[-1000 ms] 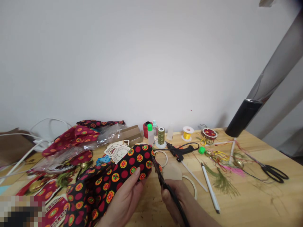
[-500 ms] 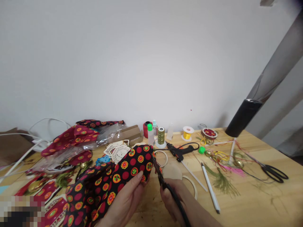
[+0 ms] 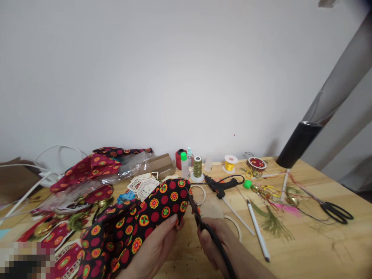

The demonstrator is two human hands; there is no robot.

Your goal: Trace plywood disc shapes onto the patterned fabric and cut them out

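Black fabric (image 3: 145,221) with red dots and orange flowers spreads over the lower left and middle. My left hand (image 3: 158,246) pinches it near its right end, thumb on top. In my right hand (image 3: 216,242) are black-handled scissors (image 3: 215,242), whose blades point up and left at the fabric's right edge. How far apart the blades are is hard to tell. A pale round disc (image 3: 211,211) lies just behind my right hand, beside a wooden ring (image 3: 235,228).
Behind stand a green thread spool (image 3: 198,169), small bottles (image 3: 185,166) and yellow thread (image 3: 230,164). A glue gun (image 3: 221,185), white pen (image 3: 258,230) and other scissors (image 3: 337,212) lie right. Red fabric (image 3: 93,168) and plastic are at left.
The fabric's right end has shifted slightly, and my left thumb sits a little lower. My right hand and the scissors have moved slightly right.
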